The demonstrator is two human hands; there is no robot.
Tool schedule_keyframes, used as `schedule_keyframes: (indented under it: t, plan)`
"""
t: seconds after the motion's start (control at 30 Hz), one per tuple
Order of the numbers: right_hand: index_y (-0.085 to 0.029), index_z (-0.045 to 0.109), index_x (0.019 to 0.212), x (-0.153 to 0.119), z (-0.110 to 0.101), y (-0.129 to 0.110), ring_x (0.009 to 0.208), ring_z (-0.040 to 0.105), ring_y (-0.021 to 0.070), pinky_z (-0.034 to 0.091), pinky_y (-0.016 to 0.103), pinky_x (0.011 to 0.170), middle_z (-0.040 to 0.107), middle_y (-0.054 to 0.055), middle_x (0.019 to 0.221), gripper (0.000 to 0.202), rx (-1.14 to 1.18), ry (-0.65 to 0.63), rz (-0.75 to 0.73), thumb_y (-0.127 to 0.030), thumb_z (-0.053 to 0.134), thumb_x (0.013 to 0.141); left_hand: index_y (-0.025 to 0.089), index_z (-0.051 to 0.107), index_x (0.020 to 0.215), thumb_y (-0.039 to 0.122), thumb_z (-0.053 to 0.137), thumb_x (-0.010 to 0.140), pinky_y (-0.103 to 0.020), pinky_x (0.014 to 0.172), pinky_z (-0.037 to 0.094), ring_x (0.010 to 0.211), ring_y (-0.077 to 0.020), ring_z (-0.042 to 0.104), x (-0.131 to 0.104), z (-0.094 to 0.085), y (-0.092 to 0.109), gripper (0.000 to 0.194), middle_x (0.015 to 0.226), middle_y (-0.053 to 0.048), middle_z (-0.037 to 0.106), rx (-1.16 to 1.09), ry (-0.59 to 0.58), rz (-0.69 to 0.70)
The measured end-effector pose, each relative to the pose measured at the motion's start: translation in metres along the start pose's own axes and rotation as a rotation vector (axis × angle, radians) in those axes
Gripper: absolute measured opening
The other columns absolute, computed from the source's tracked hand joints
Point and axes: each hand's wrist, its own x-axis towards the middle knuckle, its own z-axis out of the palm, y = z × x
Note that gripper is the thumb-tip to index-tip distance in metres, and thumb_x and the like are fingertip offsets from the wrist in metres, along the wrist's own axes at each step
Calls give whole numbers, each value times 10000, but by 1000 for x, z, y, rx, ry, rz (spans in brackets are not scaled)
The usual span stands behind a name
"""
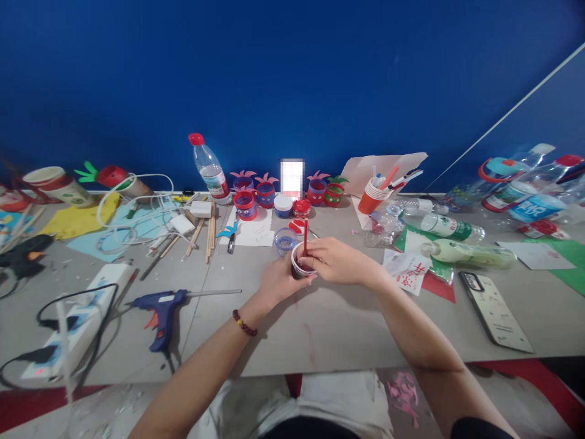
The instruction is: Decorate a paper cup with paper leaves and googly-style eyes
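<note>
Near the middle of the table, my left hand (278, 281) is wrapped round a small cup (301, 272) with a white rim and dark contents. My right hand (336, 259) reaches over the cup's rim from the right, its fingers closed around a thin red stick (306, 235) that stands upright out of the cup. The stick's lower end is hidden by the fingers and the cup. Just behind the cup sits a small clear tub (286, 242) with a blue rim. A red lid (298, 227) lies beyond it.
A blue glue gun (167, 314) and a power strip (85, 323) lie left. Decorated cups (245, 206), a bottle (211, 174) and an orange cup of markers (371, 197) stand behind. Right are a phone (496, 311) and plastic bottles (452, 227).
</note>
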Motion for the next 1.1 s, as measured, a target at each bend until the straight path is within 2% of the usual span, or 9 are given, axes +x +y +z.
schedule_keyframes:
  t: [0.17, 0.33, 0.43, 0.57, 0.7, 0.8, 0.97, 1.1]
  plan:
    - [-192, 708, 857, 0, -6, 2, 862, 637, 187, 457, 324, 815, 713, 54, 908, 335, -30, 46, 66, -141, 390, 949, 273, 572, 1209, 561, 669, 713, -310, 710, 480, 907, -251, 682, -1, -1, 0, 581, 965, -4, 732, -28, 0, 21]
    - [-165, 724, 934, 1, 2, 14, 1004, 622, 217, 452, 361, 896, 702, 84, 1066, 318, -113, 25, -45, -110, 410, 928, 262, 575, 1196, 544, 678, 711, -319, 705, 482, 905, -257, 685, -1, -3, 3, 571, 992, -14, 735, -22, -7, -1]
    - [-170, 718, 933, 0, 1, 14, 982, 626, 224, 468, 367, 868, 707, 85, 1029, 317, -144, 85, 16, -116, 406, 926, 271, 575, 1207, 543, 674, 718, -324, 733, 488, 945, -260, 681, -1, -3, 3, 568, 1020, -11, 731, -30, 6, 15]
    - [-194, 702, 967, -4, -5, 11, 960, 630, 205, 474, 349, 851, 707, 67, 1021, 338, -76, 172, 104, -141, 369, 952, 266, 540, 1277, 550, 691, 701, -338, 763, 492, 986, -275, 672, -1, -2, 3, 660, 1044, -24, 728, -28, 8, -3]
    - [-173, 707, 931, -5, -6, 10, 985, 624, 217, 460, 364, 873, 700, 85, 1038, 335, -67, 102, 55, -136, 373, 943, 281, 519, 1298, 548, 684, 711, -330, 769, 491, 985, -261, 673, -1, -3, 3, 666, 1059, -11, 726, -45, 3, 23]
    - [-185, 710, 834, -5, -9, 8, 886, 642, 206, 468, 345, 815, 715, 68, 933, 327, -10, 39, 73, -156, 399, 933, 291, 493, 1324, 543, 675, 723, -322, 774, 488, 986, -250, 671, -1, -5, 3, 677, 1078, -5, 721, -53, -12, 30]
    - [-189, 678, 900, -5, -12, 17, 786, 648, 172, 476, 296, 718, 721, 41, 863, 276, 172, 104, 246, -236, 411, 954, 266, 494, 1326, 539, 692, 704, -325, 752, 484, 969, -266, 675, -1, -4, 3, 708, 1040, -27, 730, -29, -19, -5]
    - [-183, 677, 885, -1, -4, 26, 868, 648, 188, 476, 320, 789, 721, 61, 946, 294, 79, 106, 215, -200, 391, 952, 268, 509, 1312, 547, 689, 705, -324, 733, 481, 944, -266, 681, -1, -3, 2, 692, 1019, -27, 735, -23, -8, 11]
